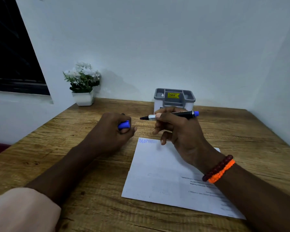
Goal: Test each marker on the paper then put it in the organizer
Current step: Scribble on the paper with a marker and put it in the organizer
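Note:
My right hand [179, 131] holds an uncapped black marker [179, 114] with a blue end, lying level above the desk with its dark tip pointing left. My left hand [112, 129] is closed around the marker's blue cap [123, 125], a short gap left of the tip. A white sheet of paper [157, 173] lies under my right wrist, with a blue zigzag scribble [147, 141] at its far left corner. The grey organizer [174, 97], with several compartments and a yellow price sticker, stands at the back of the desk, just behind my right hand.
A white pot of white artificial flowers [83, 84] stands at the back left corner of the wooden desk [74, 164]. White walls close in behind and on the right. A dark window [10, 56] is at the left.

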